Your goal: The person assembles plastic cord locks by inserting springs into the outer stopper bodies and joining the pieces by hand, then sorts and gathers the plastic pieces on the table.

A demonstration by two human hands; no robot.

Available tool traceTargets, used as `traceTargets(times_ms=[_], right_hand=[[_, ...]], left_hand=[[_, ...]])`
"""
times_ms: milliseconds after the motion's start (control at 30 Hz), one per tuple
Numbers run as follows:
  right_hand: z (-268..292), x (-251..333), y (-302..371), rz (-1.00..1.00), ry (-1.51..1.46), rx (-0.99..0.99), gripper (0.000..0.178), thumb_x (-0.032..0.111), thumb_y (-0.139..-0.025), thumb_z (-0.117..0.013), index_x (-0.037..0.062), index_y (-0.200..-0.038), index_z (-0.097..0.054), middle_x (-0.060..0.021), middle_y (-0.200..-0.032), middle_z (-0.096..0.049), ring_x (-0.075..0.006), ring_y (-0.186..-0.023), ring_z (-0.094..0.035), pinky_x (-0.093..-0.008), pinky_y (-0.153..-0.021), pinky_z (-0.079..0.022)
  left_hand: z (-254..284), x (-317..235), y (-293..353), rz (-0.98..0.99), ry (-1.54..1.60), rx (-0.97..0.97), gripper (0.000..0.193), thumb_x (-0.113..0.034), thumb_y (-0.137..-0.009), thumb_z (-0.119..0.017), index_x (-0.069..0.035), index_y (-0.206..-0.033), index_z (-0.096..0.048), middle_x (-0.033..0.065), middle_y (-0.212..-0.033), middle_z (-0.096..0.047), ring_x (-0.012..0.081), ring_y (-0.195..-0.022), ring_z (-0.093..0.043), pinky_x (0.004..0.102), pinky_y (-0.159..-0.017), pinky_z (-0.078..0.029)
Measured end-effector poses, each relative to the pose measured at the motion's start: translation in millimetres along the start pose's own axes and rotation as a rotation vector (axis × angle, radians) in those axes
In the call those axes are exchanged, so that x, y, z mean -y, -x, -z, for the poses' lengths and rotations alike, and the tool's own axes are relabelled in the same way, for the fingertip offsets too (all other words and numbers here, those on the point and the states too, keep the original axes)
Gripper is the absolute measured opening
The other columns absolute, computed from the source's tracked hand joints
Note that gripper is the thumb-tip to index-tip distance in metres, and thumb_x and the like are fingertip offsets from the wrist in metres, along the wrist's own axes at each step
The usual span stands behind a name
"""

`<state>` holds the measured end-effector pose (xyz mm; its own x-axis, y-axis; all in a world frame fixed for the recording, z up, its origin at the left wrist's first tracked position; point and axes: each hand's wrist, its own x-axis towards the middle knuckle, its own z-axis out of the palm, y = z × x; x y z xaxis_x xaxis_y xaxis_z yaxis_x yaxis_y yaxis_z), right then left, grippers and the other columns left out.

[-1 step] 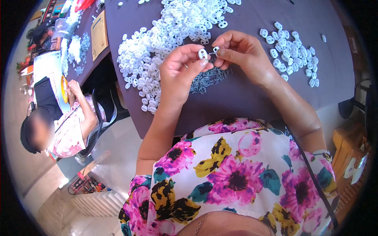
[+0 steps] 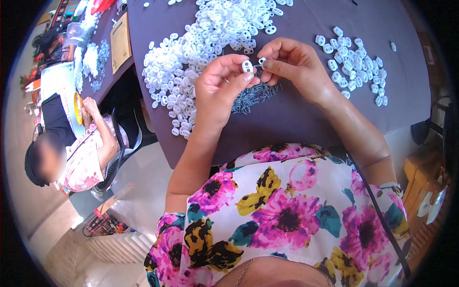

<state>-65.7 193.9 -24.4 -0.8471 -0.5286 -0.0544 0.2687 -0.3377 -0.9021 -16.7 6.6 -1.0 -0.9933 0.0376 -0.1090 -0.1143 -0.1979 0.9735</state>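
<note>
My left hand (image 2: 221,86) pinches a white oval two-holed plastic piece (image 2: 246,66), shaped like a cord-lock part, between thumb and fingers. Close to its right, my right hand (image 2: 291,67) pinches a smaller white piece with a dark hole (image 2: 262,61). A thin small metal spring (image 2: 256,65) shows in the gap between the two pieces. Whether it is fixed to either cannot be made out. Below the fingers lies a heap of small grey springs (image 2: 251,99), partly hidden by my left hand.
A large heap of white two-holed pieces (image 2: 172,71) spreads over the dark table (image 2: 306,126) at left and far. A smaller group of white pieces (image 2: 354,62) lies to the right. At far left, a person (image 2: 91,148) sits by another table with a brown clipboard-like board (image 2: 121,43).
</note>
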Motion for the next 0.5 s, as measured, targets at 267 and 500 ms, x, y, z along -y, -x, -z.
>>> traceTargets(times_ms=[267,500], right_hand=[[-0.1,0.3,0.0,-0.025,0.048,0.002,0.015,0.007,-0.09,-0.06,0.0005,-0.103,-0.061,-0.0041,-0.085,-0.063,-0.0088,-0.071,-0.06,-0.0209,-0.065,-0.05],[0.6,-0.8,0.6,-0.006,0.068,0.004,0.014,0.006,-0.089,-0.06,0.0002,-0.102,-0.061,-0.0041,-0.085,-0.063,-0.0087,-0.072,-0.06,-0.0214,-0.065,-0.05]], left_hand=[[-3.6,-0.9,0.9,-0.012,-0.004,0.038,0.023,0.0,-0.085,-0.064,0.003,-0.107,-0.058,0.0098,-0.094,-0.065,0.0154,-0.083,-0.065,0.0271,-0.078,-0.054],[-3.3,0.2,2.3,-0.037,-0.044,0.035,0.024,0.002,-0.084,-0.065,0.003,-0.106,-0.057,0.0088,-0.093,-0.065,0.0138,-0.082,-0.065,0.026,-0.077,-0.053]])
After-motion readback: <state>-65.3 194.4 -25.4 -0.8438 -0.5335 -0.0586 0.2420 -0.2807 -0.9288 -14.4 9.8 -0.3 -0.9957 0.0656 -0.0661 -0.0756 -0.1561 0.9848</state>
